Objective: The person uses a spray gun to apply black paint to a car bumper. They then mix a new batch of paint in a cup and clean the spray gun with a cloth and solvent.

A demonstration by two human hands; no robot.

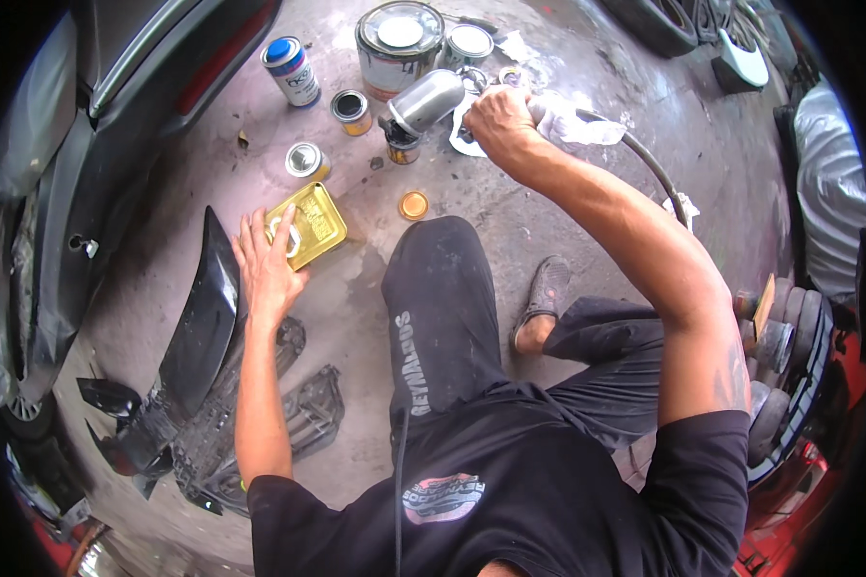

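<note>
Here, left hand (267, 258) is resting open-fingered on left edge of yellow tin (323, 226); right hand (503, 125) is gripping spray gun (430, 102).

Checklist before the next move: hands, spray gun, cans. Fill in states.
1. Right hand gripping spray gun: ok.
2. Spray gun's metal cup upright: not ok, tilted.
3. Cup clear of the small can under it: cannot tell.
4. Left hand on yellow can: ok, touching; grip firmness unclear.
5. Blue-capped can closed: ok, cap on.
6. Hose joined to gun: cannot tell, joint hidden.
</note>
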